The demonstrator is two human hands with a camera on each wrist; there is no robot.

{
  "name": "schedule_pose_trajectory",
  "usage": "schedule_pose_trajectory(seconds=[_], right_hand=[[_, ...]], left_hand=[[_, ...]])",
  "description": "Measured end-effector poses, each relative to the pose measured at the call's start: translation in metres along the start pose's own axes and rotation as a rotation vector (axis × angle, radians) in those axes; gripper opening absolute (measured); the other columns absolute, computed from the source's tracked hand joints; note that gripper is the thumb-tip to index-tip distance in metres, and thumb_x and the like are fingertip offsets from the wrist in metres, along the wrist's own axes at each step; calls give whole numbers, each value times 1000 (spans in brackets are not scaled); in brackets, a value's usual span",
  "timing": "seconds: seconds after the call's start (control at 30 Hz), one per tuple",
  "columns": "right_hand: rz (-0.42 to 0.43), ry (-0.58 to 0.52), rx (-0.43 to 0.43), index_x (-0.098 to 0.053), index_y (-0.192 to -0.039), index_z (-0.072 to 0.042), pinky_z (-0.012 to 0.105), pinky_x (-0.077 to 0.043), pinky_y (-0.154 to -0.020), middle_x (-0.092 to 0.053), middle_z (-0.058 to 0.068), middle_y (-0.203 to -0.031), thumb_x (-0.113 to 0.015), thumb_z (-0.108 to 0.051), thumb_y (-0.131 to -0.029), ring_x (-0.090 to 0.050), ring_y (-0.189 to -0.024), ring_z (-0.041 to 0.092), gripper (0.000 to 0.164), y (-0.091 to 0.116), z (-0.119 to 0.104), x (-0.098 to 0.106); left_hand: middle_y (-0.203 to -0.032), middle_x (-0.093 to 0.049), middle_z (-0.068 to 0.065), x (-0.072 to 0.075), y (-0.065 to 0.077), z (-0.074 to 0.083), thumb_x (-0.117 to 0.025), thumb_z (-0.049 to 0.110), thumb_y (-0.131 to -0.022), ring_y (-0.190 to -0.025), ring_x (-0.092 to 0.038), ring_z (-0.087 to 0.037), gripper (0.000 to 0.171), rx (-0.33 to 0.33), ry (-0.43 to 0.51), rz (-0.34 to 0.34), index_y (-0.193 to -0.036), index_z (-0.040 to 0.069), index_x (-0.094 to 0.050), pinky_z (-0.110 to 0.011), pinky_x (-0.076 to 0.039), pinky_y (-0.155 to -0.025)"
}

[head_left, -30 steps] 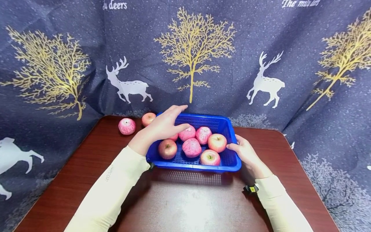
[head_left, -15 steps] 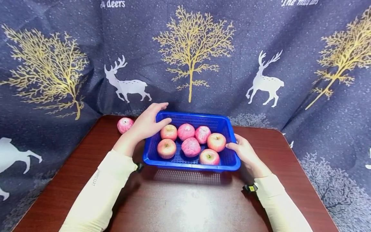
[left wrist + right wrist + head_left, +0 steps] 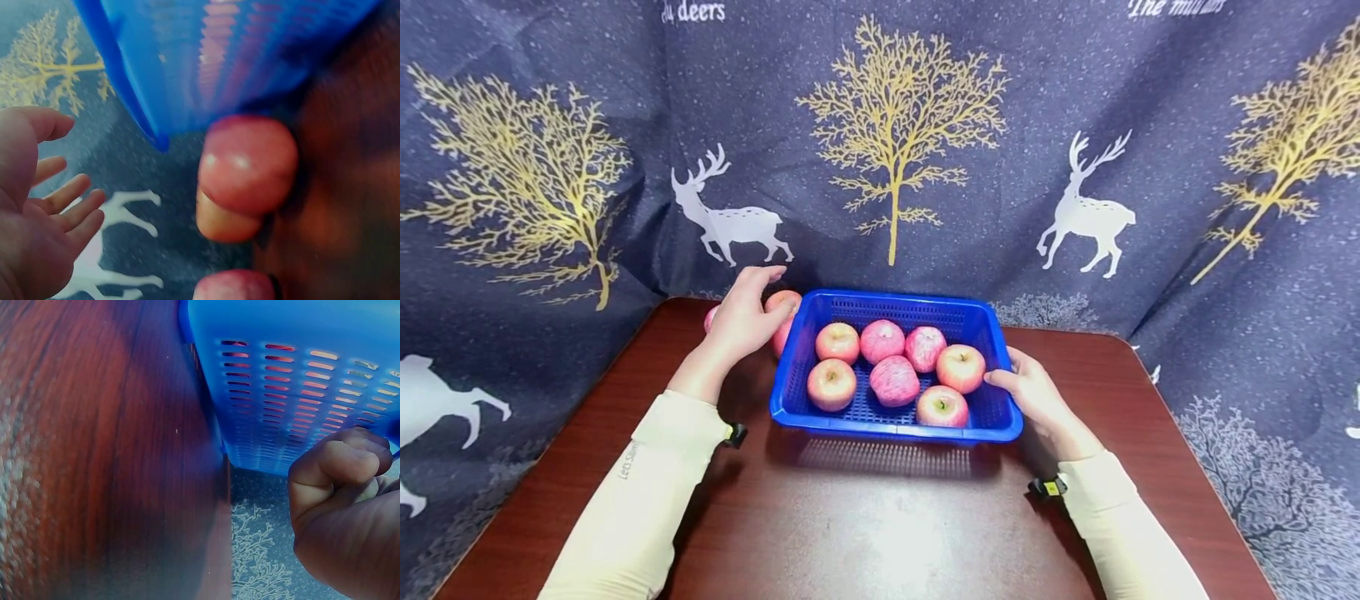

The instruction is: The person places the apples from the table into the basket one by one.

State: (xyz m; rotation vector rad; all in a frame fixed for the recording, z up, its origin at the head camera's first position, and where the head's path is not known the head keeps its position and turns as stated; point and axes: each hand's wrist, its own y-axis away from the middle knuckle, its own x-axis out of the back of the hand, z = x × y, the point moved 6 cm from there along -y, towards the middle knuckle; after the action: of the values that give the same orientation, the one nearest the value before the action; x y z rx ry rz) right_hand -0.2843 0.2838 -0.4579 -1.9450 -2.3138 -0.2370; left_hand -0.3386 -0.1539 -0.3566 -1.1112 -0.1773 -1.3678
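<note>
A blue plastic basket (image 3: 895,431) with slotted walls stands at the middle of the table, holding several red and yellowish apples (image 3: 895,381). My left hand (image 3: 741,321) is just left of it, fingers spread and nothing in its grasp. Beside that hand, outside the basket, are red apples (image 3: 250,165), one overlapping a yellower apple (image 3: 225,219) in the left wrist view. Another pink apple (image 3: 234,286) lies farther left, mostly hidden behind the hand in the head view. My right hand (image 3: 1037,400) grips the basket's right side, thumb over the rim and fingers curled at the outer wall.
The brown wooden table (image 3: 880,517) ends at a dark blue cloth (image 3: 955,242) printed with deer and trees, which hangs close behind the basket. Each wrist wears a dark band (image 3: 1048,487).
My left hand has moved left from over the basket to beside its left rim, uncovering apples inside. My right hand keeps its grip on the basket's right side.
</note>
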Motion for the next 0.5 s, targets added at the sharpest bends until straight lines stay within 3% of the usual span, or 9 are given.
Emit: schedule_pose_trajectory(seconds=[0.27, 0.5], right_hand=[[-5, -4, -6, -45, -138, -2, 50, -53, -77, -60, 23, -123, -62, -11, -90, -64, -102, 39, 52, 2, -1, 0], [1, 13, -7, -43, -140, -2, 50, -54, -76, -60, 24, -124, -61, -11, -91, -64, -100, 38, 53, 1, -1, 1]], left_hand=[[-129, -52, -14, 10, 1, -32, -66, 30, -88, -124, -45, -30, 51, 28, -125, 44, -134, 10, -55, -50, -38, -99], [-128, -49, -18, 18, 2, -51, -62, 25, -86, -122, -43, -36, 45, 51, -203, 79, -128, 9, -60, -53, -37, -97]])
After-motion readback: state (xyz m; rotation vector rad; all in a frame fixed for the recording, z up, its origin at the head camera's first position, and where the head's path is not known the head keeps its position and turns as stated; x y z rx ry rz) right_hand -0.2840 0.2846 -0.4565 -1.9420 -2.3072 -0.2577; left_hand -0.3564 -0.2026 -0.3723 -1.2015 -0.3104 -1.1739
